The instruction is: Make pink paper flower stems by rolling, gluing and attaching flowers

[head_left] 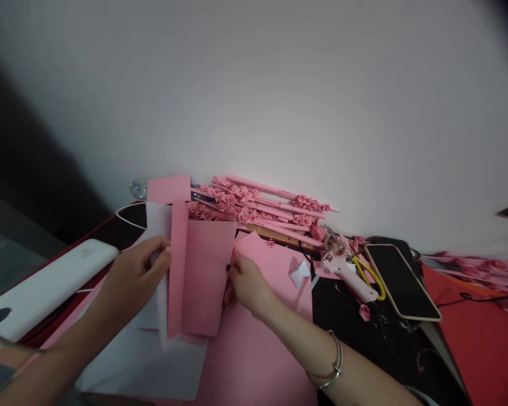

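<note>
My left hand [138,273] pinches the left edge of a pink paper sheet [205,270], together with white sheets behind it. My right hand [245,285] grips the sheet's right edge with closed fingers; a bracelet [332,361] sits on that wrist. The pink sheet stands up between both hands, folded lengthwise with a narrow flap on its left. Below the hands lie more pink paper [254,349] and white paper [148,366].
Pink paper sticks with small paper roses [262,206] lie against the white wall. A pink glue gun [347,270], yellow-handled scissors [370,276] and a dark phone [400,282] lie right. A white device [42,287] sits at left, red paper [486,332] at far right.
</note>
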Motion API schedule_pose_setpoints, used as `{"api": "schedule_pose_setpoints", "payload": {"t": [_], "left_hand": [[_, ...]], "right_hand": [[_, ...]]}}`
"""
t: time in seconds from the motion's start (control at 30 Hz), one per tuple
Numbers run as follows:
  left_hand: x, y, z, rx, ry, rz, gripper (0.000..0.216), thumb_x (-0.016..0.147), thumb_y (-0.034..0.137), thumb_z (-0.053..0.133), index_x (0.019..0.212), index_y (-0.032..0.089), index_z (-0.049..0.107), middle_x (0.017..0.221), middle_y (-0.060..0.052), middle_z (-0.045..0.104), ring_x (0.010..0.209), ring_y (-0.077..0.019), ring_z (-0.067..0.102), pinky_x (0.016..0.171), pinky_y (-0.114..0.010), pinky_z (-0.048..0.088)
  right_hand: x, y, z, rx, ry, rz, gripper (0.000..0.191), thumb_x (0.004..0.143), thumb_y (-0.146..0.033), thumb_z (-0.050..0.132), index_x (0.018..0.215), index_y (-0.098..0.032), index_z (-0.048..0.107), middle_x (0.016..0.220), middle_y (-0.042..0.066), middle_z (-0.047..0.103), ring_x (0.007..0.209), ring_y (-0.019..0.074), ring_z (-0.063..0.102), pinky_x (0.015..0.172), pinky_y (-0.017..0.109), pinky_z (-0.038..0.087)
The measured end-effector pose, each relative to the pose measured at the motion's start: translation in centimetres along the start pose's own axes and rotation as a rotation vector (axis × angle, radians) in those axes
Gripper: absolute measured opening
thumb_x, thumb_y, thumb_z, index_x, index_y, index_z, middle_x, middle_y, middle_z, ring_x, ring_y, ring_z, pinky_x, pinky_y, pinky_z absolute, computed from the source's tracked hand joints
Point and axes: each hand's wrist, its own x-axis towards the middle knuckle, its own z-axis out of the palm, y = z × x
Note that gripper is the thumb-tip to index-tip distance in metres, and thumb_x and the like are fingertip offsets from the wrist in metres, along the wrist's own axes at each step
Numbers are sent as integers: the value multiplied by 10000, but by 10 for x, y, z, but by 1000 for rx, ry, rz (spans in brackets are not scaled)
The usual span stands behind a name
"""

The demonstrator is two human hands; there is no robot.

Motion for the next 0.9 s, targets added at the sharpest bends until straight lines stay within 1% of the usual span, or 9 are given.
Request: {"api": "schedule_pose_setpoints", "payload": {"t": [0.1,0.23,0.4,0.5,0.6,0.67,0.83,0.9], "left_hand": [[-1,2,-5,-102,-6,-32,249,846,373,359,710,225,506,600,29,515,549,-157,459,527,-263,353],[-1,6,-9,-107,15,-39,237,846,362,355,708,229,494,602,24,500,554,-162,448,542,-275,337],[0,9,-8,-100,51,-10,240,832,365,361,698,222,499,580,36,479,539,-151,439,538,-265,328],[1,10,-6,-104,65,18,241,831,353,360,675,218,485,554,42,445,523,-144,426,532,-260,325],[1,11,-4,-111,40,31,238,834,343,358,667,218,473,558,39,444,524,-146,425,532,-267,328],[1,12,-2,-125,16,43,226,840,332,359,683,218,474,582,36,457,542,-150,435,542,-272,341],[2,19,6,-127,-48,71,194,861,286,353,720,218,466,605,37,456,556,-155,446,552,-278,348],[3,23,10,-130,-80,97,204,875,278,337,720,218,454,628,27,480,581,-161,474,568,-280,358]], "right_hand": [[1,5,-5,-32,48,-24,193,762,-95,344,668,-227,448,338,-64,449,302,134,485,326,201,361],[2,11,-20,-64,170,-121,156,747,-108,365,678,-232,430,356,-90,386,285,115,396,322,202,284],[-2,11,-49,-42,290,-243,111,773,-169,412,755,-214,512,460,-76,405,384,112,381,419,227,312],[-8,8,-67,-7,335,-298,118,799,-241,439,844,-207,542,488,-75,402,399,110,342,427,232,279],[-12,6,-83,37,374,-344,157,818,-323,464,888,-206,542,504,-83,368,395,98,272,418,229,220],[-15,7,-92,64,401,-369,177,825,-355,473,899,-211,543,523,-80,370,401,94,259,419,230,203],[-25,12,-111,107,452,-389,202,816,-394,527,923,-223,553,532,-70,395,409,97,271,414,230,199],[-29,13,-115,120,467,-384,211,816,-406,540,922,-225,557,545,-59,423,416,99,298,413,227,214]]}}
